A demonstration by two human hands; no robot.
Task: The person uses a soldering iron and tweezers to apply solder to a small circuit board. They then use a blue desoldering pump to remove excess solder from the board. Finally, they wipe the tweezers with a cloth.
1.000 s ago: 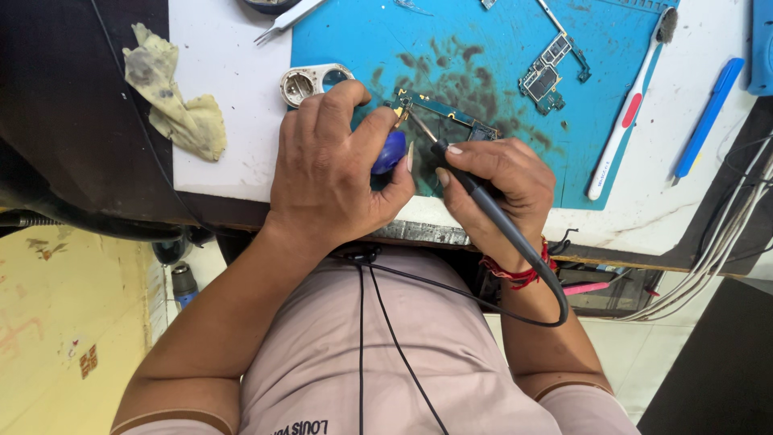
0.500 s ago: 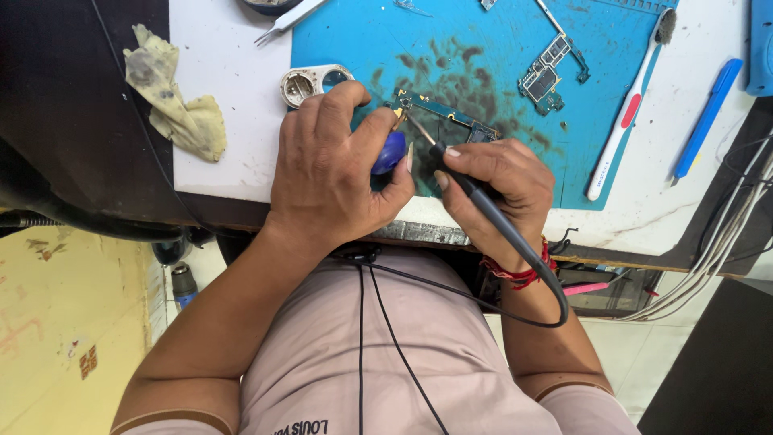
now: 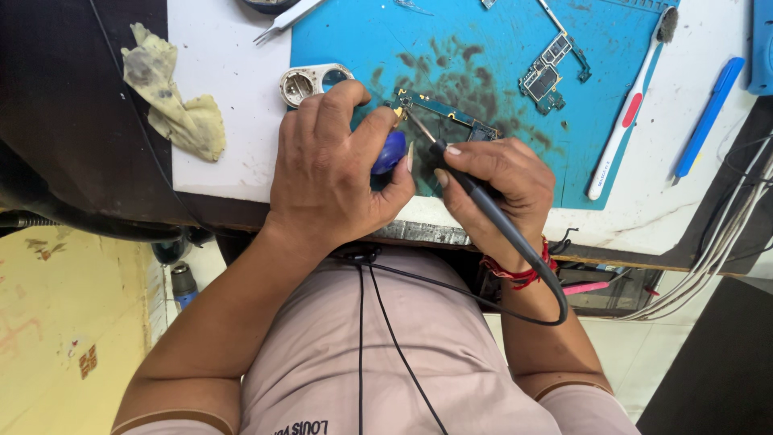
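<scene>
My left hand (image 3: pixel 330 173) is closed around a tool with a rounded blue handle (image 3: pixel 390 153), whose far end my fingers hide, while my right hand (image 3: pixel 499 189) grips a dark soldering iron (image 3: pixel 475 197) like a pen, its slim metal tip (image 3: pixel 420 129) angled down onto a circuit board (image 3: pixel 439 117). The board is a narrow, dark green-blue strip with small gold contacts at its left end; it lies just beyond my knuckles on the blue work mat (image 3: pixel 499 48), in a patch of dark smudges. The iron's black cable (image 3: pixel 555 298) loops back under my right wrist, which bears a red thread band (image 3: pixel 519 270). A second circuit board (image 3: pixel 551 72) lies farther up the mat. On the white desk (image 3: pixel 225 97) lie a soiled rag (image 3: pixel 173 93), a round metal part (image 3: pixel 314 80) just beside my left hand, tweezers (image 3: pixel 286 16), a white toothbrush (image 3: pixel 632 105) and a blue plastic pry tool (image 3: pixel 708 117).
</scene>
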